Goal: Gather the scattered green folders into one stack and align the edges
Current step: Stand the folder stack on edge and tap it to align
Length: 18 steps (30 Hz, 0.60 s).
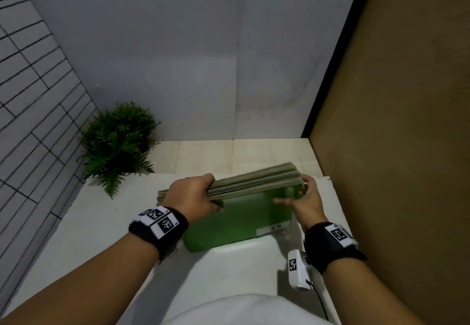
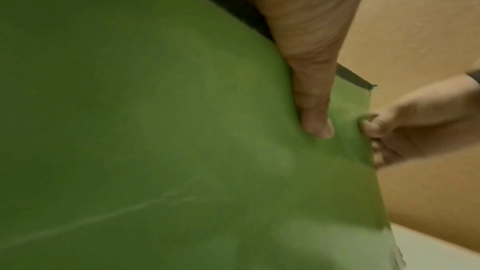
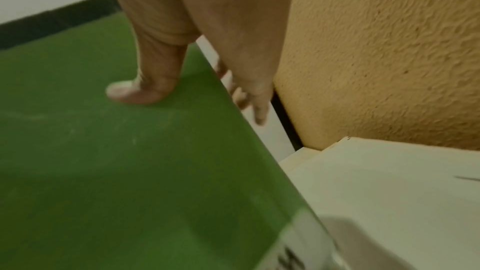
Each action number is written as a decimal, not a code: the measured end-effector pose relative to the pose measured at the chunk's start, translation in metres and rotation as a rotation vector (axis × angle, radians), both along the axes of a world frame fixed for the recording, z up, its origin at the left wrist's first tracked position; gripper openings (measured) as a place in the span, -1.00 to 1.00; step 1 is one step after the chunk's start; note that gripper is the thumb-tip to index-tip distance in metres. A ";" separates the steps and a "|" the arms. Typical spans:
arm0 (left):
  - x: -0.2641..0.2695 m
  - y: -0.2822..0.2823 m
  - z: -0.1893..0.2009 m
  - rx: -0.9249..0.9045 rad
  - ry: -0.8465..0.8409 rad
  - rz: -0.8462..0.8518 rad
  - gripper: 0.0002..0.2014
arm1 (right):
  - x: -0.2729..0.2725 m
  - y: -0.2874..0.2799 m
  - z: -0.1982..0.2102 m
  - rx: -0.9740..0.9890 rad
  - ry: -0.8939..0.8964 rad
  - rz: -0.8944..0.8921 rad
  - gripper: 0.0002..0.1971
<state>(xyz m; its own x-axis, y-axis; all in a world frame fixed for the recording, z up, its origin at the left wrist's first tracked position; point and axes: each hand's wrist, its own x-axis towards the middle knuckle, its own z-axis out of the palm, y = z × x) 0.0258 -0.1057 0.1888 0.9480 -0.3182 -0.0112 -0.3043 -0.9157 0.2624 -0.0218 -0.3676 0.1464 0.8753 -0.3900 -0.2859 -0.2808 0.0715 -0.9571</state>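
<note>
Both hands hold the stack of green folders [image 1: 241, 213] upright on the white desk [image 1: 96, 235]. Left hand [image 1: 193, 195] & right hand [image 1: 302, 200] each pinch an end, thumbs on the smooth front cover.

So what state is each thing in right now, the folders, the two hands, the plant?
Green folders: gathered in one stack, tilted up on edge over the table.
Left hand: grips the stack's left side.
Right hand: holds the stack's right edge, thumb on the front cover.
Plant: upright in the back left corner, untouched.
</note>
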 end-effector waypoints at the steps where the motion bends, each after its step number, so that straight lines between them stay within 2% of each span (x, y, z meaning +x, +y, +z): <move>1: 0.000 -0.007 0.002 -0.073 0.025 0.047 -0.49 | -0.004 -0.011 -0.004 -0.011 0.011 -0.066 -0.13; 3: -0.001 -0.023 0.005 -0.248 0.086 0.149 -0.48 | -0.014 -0.030 -0.017 0.009 0.093 -0.164 0.10; 5: -0.004 -0.044 0.006 -0.498 0.176 0.250 -0.48 | -0.024 -0.044 -0.031 0.020 0.200 -0.168 0.23; 7: -0.005 -0.066 -0.004 -0.828 0.310 0.347 -0.41 | -0.033 -0.054 -0.049 0.004 0.298 -0.102 0.18; 9: -0.004 -0.088 -0.027 -1.070 0.440 0.435 -0.31 | -0.042 -0.064 -0.056 0.062 0.326 -0.038 -0.01; 11: -0.007 -0.108 -0.054 -1.119 0.521 0.488 -0.20 | -0.044 -0.080 -0.056 0.116 0.273 -0.053 -0.21; 13: -0.011 -0.129 -0.084 -1.121 0.588 0.525 -0.05 | -0.044 -0.101 -0.053 0.036 0.250 -0.126 -0.18; 15: -0.023 -0.149 -0.094 -1.024 0.675 0.527 0.07 | -0.044 -0.122 -0.056 -0.074 0.286 -0.156 -0.41; 16: -0.028 -0.157 -0.099 -0.959 0.712 0.531 0.00 | -0.044 -0.130 -0.058 -0.115 0.318 -0.170 -0.46; 18: -0.035 -0.172 -0.115 -0.839 0.758 0.537 -0.17 | -0.046 -0.143 -0.071 -0.186 0.379 -0.181 -0.35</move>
